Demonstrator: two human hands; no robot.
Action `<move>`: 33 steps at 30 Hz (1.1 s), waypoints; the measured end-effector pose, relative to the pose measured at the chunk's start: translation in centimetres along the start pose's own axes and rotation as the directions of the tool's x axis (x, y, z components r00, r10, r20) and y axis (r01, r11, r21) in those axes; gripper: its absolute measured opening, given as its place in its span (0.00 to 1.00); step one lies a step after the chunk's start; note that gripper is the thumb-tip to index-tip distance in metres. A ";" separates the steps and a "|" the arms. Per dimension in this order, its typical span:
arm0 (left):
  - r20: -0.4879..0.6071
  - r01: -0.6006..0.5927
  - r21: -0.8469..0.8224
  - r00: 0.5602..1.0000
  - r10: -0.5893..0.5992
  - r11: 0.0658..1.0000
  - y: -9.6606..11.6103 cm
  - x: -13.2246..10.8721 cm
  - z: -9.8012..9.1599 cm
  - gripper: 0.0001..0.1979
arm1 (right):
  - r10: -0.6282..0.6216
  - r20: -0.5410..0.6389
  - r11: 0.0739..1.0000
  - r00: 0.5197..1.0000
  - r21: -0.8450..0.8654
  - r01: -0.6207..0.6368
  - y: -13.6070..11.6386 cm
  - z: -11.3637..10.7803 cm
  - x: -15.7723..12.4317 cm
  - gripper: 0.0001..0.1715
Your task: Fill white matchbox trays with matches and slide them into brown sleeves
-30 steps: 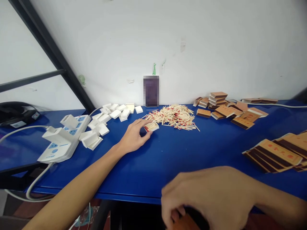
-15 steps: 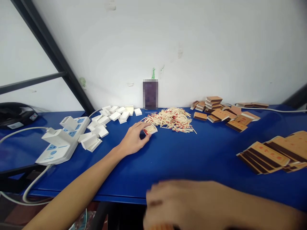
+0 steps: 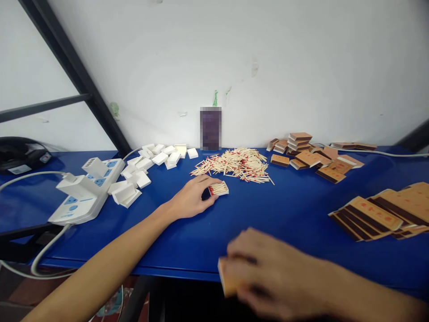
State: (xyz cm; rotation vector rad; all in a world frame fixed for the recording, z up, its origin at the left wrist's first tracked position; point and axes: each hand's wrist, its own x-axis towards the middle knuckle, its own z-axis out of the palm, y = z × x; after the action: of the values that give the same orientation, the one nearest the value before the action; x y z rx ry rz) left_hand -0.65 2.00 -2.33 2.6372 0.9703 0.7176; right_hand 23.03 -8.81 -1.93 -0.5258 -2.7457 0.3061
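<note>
My left hand [image 3: 192,197] rests on the blue table, its thumb and fingers closed around a small white matchbox tray [image 3: 224,189] filled with red-tipped matches. Just behind it spreads a heap of loose matches [image 3: 239,164]. Low in the view, over the table's front edge, my right hand [image 3: 268,268] grips an orange-brown matchbox sleeve [image 3: 229,279]; motion blurs the hand, and its fingers cover part of the sleeve.
White empty trays [image 3: 140,167] lie scattered at the left, beside a white power strip [image 3: 89,192] with cables. Matchbox sleeves [image 3: 308,157] are piled at the back right, and more stacked matchboxes [image 3: 375,214] sit at the near right. A pixelated dark rectangle [image 3: 211,129] stands against the wall.
My left hand has shifted slightly right with the filled tray, away from the match heap. My right hand has moved up and right, bringing the sleeve into clearer view.
</note>
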 end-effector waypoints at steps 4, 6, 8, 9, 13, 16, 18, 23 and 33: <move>0.027 -0.033 0.000 0.999 0.033 0.999 0.2 -0.1 -0.1 0.18 | -0.085 -0.198 0.991 0.976 0.088 0.105 -1.6 -0.3 0.9 0.18; 0.034 -0.039 0.001 0.999 0.039 0.999 0.3 -0.2 -0.3 0.18 | 0.117 -0.352 0.993 0.929 0.031 -0.114 0.7 -1.2 1.6 0.16; 0.034 -0.031 0.002 0.999 0.031 1.000 0.4 -0.2 -0.4 0.19 | 0.264 -0.405 0.946 0.876 -0.067 -0.316 3.6 -1.8 2.2 0.14; 0.031 -0.020 0.004 0.999 0.020 1.000 0.4 -0.3 -0.4 0.20 | 0.324 -0.393 0.911 0.860 -0.114 -0.396 4.8 -2.0 2.5 0.13; 0.050 0.014 -0.012 0.999 -0.013 1.000 0.3 -0.4 -0.6 0.22 | 0.474 -0.297 0.826 0.829 -0.177 -0.535 7.1 -1.4 3.2 0.12; 0.069 -0.013 -0.071 0.997 0.018 0.997 0.3 -0.4 -0.7 0.23 | 0.474 -0.265 0.847 0.839 -0.124 -0.518 7.1 -1.0 3.4 0.14; 0.071 -0.030 -0.096 0.997 0.037 0.995 0.4 -0.4 -0.8 0.23 | 0.444 -0.218 0.884 0.869 -0.055 -0.465 7.2 -1.2 3.5 0.16; 0.074 -0.036 -0.127 0.996 0.045 0.991 0.3 -0.5 -0.7 0.20 | 0.420 -0.149 0.907 0.895 0.084 -0.412 8.0 -1.8 3.2 0.17; 0.093 0.019 -0.166 0.996 -0.004 0.986 0.6 -0.2 -0.6 0.14 | 0.427 -0.145 0.902 0.892 0.145 -0.408 8.1 -2.1 2.4 0.11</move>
State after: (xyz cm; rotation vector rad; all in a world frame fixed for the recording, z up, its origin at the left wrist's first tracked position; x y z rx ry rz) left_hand -0.81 1.43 -1.66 2.4939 0.8608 0.6389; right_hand 24.29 -0.19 -1.53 -1.0626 -2.4082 0.4867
